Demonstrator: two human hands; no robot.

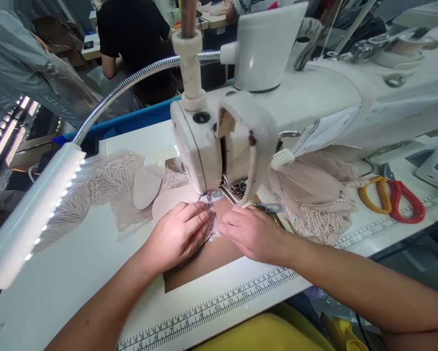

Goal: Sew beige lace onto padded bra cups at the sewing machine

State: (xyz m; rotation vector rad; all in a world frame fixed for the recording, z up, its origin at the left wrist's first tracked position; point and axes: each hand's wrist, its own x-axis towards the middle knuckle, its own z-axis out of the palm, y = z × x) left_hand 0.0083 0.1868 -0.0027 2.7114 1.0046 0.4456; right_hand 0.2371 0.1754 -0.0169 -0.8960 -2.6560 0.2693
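At the needle area of a white sewing machine (229, 141), both my hands work close together. My left hand (180, 231) is closed over a small lace-covered fabric piece (209, 231), its fingers bent and pressed together. Just right of the presser foot (214, 194), my right hand (257, 231) is closed in a pinch, with its fingertips at the edge of the lace; what they grip is hidden. A brown sheet (197, 270) lies beneath the hands. Beside my left hand, a pale smooth cup-shaped piece (164, 202) partly shows.
Beige lace fabric (112, 178) and another pale pad (147, 187) lie left; more gathered lace (317, 195) lies right. Scissors with yellow and red handles (405, 201) rest farther right. A lit lamp (39, 214) on a flexible neck overhangs the left. A person in black (131, 44) sits beyond.
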